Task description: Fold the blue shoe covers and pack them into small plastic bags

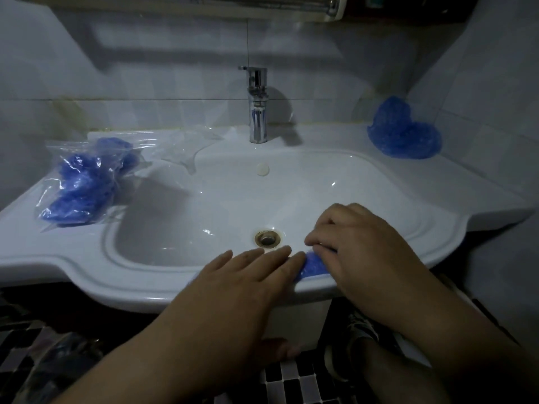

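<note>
White washbasin (87, 268), near rim: your left hand (253, 277) lies flat with straight fingers, its fingertips touching the left edge of the blue shoe cover (314, 265). Your right hand (360, 249) curls its fingers onto that cover and pinches it against the rim. Far left on the ledge lies a filled bag (84, 185); empty plastic bags (186, 148) lie left of the tap (258, 112); loose covers (404, 132) heap at far right.
</note>
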The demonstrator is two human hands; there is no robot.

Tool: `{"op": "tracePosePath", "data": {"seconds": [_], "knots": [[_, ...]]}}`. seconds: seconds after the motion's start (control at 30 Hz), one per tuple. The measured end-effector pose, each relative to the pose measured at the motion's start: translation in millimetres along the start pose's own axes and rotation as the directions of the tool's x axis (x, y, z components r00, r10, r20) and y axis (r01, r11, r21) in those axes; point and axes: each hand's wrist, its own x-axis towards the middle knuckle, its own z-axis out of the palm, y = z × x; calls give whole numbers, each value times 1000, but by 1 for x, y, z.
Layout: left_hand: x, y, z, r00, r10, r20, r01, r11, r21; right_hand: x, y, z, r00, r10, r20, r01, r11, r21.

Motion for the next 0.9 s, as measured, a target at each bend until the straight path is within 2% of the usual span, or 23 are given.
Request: {"op": "tracePosePath", "data": {"seconds": [0.07, 0.13, 0.23, 0.3, 0.37, 0.43, 0.57, 0.63, 0.73, 0.83, 0.9], "knots": [[-1, 1, -1, 1000, 4, 6, -4, 1000, 2, -10, -16, 2, 996, -88, 21, 86, 994, 60], [-1, -1, -1, 998, 33, -47, -34, 999, -25, -23, -24, 11, 989, -101, 108, 83, 984, 156], [-3, -6, -1, 997, 39, -60, -39, 999, 2, -34, -19, 16, 979, -59, 194, 59, 998, 1], [-4, -9, -6, 999, 20, -30, -19, 1000, 24, -34, -15, 9, 959, 6, 282, 4, 999, -35], [-7, -15, -10, 999, -22, 23, 22, 1000, 15, -33, -8, 5, 949, 11, 314, 17, 996, -86], [-13, -22, -15, 990, -49, 130, 48, 999, 11, -36, -4, -2, 908, 59, 415, -10, 993, -118], [-16, -22, -14, 992, -10, 125, 11, 1000, -10, -35, -5, -12, 883, 100, 458, -50, 992, -118], [-13, -28, -10, 997, -11, 73, 18, 995, -96, -34, -5, -13, 877, 96, 471, -52, 993, -105], [-3, -39, -7, 996, 44, -81, -68, 948, -311, -32, 0, -11, 908, 66, 415, -60, 998, -28], [4, -39, -4, 979, 77, -187, -128, 952, -277, -31, 3, -9, 963, 38, 265, -71, 991, 113], [5, -36, -3, 970, 92, -224, -153, 950, -272, -32, 1, -9, 997, 5, 78, -17, 989, 149]]}}
